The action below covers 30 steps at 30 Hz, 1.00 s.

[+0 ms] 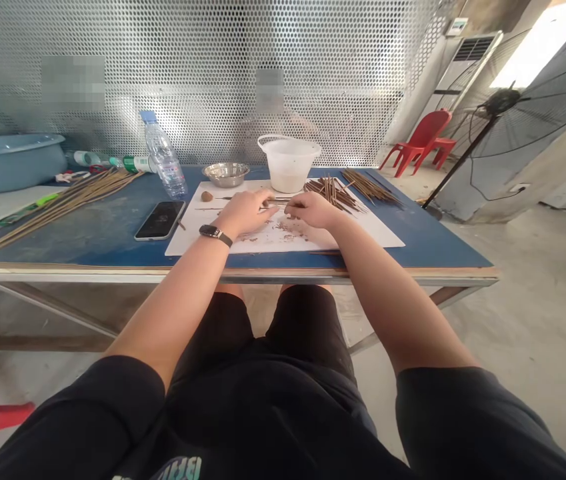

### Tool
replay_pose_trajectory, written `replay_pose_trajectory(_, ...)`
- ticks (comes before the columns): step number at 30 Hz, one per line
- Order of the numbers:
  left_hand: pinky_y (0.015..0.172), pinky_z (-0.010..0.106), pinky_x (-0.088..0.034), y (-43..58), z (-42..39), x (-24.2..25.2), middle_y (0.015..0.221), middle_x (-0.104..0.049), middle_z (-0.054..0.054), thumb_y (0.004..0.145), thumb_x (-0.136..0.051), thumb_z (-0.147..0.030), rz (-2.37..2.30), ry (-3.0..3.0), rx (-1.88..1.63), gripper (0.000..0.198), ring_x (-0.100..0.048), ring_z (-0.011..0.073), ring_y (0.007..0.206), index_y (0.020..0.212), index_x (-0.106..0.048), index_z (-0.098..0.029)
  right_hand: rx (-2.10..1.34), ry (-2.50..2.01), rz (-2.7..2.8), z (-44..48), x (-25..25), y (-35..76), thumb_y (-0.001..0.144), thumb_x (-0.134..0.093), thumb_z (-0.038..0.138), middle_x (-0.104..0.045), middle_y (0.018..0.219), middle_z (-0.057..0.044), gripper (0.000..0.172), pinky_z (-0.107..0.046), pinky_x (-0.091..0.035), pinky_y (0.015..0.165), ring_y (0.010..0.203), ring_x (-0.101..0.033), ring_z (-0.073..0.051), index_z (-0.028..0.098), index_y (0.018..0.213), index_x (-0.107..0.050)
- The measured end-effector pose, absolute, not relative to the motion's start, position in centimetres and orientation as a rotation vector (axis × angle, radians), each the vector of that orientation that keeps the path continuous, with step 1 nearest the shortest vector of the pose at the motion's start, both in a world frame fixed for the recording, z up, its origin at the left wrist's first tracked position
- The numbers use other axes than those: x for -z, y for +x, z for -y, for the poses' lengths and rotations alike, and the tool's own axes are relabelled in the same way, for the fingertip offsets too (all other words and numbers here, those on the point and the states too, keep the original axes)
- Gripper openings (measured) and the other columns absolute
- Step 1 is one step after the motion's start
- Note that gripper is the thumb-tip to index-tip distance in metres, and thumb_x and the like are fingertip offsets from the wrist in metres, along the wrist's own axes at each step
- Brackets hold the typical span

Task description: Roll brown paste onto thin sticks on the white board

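Both hands are over a white board (363, 231) on the blue table. My left hand (249, 211) rests there with its fingers apart, its fingertips at several thin dark sticks (279, 201). Close to the right ends of these sticks, my right hand (313, 208) has its fingers curled together; what they hold, if anything, is too small to make out. Brown crumbs (290, 230) lie scattered on the board below the hands. A pile of brown sticks (333, 193) lies to the right of a white bucket (290, 163).
A metal bowl (226, 175), a water bottle (163, 157) and a phone (161, 221) stand or lie at the left. Long sticks (70, 203) cover the table's far left. Another stick bundle (370, 187) lies at the back right. A perforated metal screen (203, 87) rises behind.
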<state>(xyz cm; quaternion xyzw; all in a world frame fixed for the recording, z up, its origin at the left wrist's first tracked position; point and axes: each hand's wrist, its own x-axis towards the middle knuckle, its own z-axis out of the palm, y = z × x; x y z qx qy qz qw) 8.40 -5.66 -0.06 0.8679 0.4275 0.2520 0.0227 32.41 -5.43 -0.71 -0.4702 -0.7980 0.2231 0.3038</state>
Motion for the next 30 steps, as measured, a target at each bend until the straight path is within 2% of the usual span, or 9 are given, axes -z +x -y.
replay_pose_trajectory(3, 0.098, 0.046, -0.052, 7.6, 5.9, -0.3, 0.123, -0.078, 0.014, 0.112, -0.046, -0.051, -1.346, 2.584, -1.259, 0.038, -0.07, 0.0317, 0.11, 0.124, -0.071, -0.024, -0.67, -1.21, 2.051, 5.8, 0.4, 32.7, 0.097, -0.068, 0.024, -0.074, 0.074, -0.002, 0.022, -0.031, -0.047, 0.075, 0.073, -0.063, -0.017, 0.02, 0.075, -0.073)
replay_pose_trajectory(7, 0.103, 0.052, -0.048, 6.5, 6.2, -0.3, 0.101, -0.07, 0.012, 0.114, -0.033, -0.059, -1.398, 2.411, -1.806, 0.046, -0.065, 0.033, 0.103, 0.101, -0.063, -0.027, -0.779, -1.193, 1.964, 6.3, 0.1, 32.8, 0.097, -0.071, 0.026, -0.069, 0.07, -0.002, 0.025, -0.03, -0.044, 0.067, 0.067, -0.057, -0.014, 0.019, 0.073, -0.073)
replay_pose_trajectory(10, 0.105, 0.054, -0.046, 6.1, 6.2, 0.2, 0.095, -0.062, 0.01, 0.111, -0.03, -0.069, -1.303, 2.394, -1.955, 0.052, -0.063, 0.0338, 0.102, 0.093, -0.057, -0.029, -0.904, -1.145, 1.852, 6.4, 0.1, 33.0, 0.097, -0.075, 0.03, -0.062, 0.065, 0.0, 0.032, -0.03, -0.038, 0.058, 0.06, -0.047, -0.012, 0.02, 0.067, -0.068)
replay_pose_trajectory(13, 0.097, 0.051, -0.049, 6.2, 6.4, 0.6, 0.087, -0.058, 0.008, 0.108, -0.031, -0.073, -1.246, 2.429, -1.9, 0.053, -0.062, 0.0317, 0.092, 0.091, -0.056, -0.03, -1.036, -0.994, 1.694, 6.3, 0.0, 33.6, 0.096, -0.08, 0.041, -0.054, 0.065, 0.001, 0.04, -0.03, -0.035, 0.055, 0.059, -0.042, -0.012, 0.022, 0.065, -0.063)
replay_pose_trajectory(17, 0.085, 0.049, -0.05, 6.6, 7.1, 0.7, 0.078, -0.06, 0.007, 0.11, -0.041, -0.057, -1.247, 2.49, -1.73, 0.036, -0.06, 0.0289, 0.077, 0.095, -0.058, -0.029, -1.059, -0.825, 1.438, 6.3, -0.6, 34.8, 0.095, -0.083, 0.051, -0.056, 0.075, 0.0, 0.038, -0.03, -0.041, 0.057, 0.064, -0.048, -0.014, 0.024, 0.078, -0.063)
replay_pose_trajectory(20, 0.082, 0.046, -0.05, 7.1, 7.2, 0.6, 0.08, -0.065, 0.007, 0.106, -0.051, -0.044, -1.253, 2.458, -1.654, 0.021, -0.064, 0.0279, 0.078, 0.098, -0.06, -0.028, -0.906, -0.856, 1.29, 5.9, -1.4, 36.1, 0.101, -0.075, 0.057, -0.054, 0.079, 0.001, 0.037, -0.029, -0.046, 0.061, 0.07, -0.054, -0.016, 0.027, 0.085, -0.059)
replay_pose_trajectory(23, 0.082, 0.044, -0.053, 7.6, 6.3, 0.6, 0.089, -0.072, 0.007, 0.098, -0.061, -0.04, -1.25, 2.248, -1.604, 0.013, -0.067, 0.026, 0.084, 0.1, -0.063, -0.027, -0.739, -0.896, 1.141, 5.0, -1.8, 37.5, 0.106, -0.066, 0.059, -0.049, 0.076, 0.002, 0.037, -0.028, -0.048, 0.062, 0.069, -0.054, -0.016, 0.029, 0.088, -0.055)
replay_pose_trajectory(26, 0.083, 0.042, -0.058, 7.5, 5.2, 0.4, 0.105, -0.078, 0.009, 0.096, -0.06, -0.046, -1.081, 1.726, -1.563, 0.021, -0.073, 0.0252, 0.095, 0.104, -0.066, -0.027, -0.674, -0.906, 0.997, 4.0, -1.5, 38.4, 0.107, -0.064, 0.055, -0.047, 0.075, 0.003, 0.033, -0.028, -0.048, 0.061, 0.066, -0.053, -0.015, 0.029, 0.09, -0.054)
replay_pose_trajectory(30, 0.094, 0.042, -0.064, 6.4, 5.3, -0.4, 0.133, -0.079, 0.014, 0.104, -0.042, -0.071, -0.636, 1.261, -1.468, 0.055, -0.075, 0.0278, 0.125, 0.114, -0.071, -0.026, -0.675, -1.031, 0.925, 3.3, -0.6, 38.3, 0.106, -0.063, 0.044, -0.051, 0.074, 0.003, 0.024, -0.027, -0.048, 0.058, 0.062, -0.05, -0.014, 0.028, 0.089, -0.056)
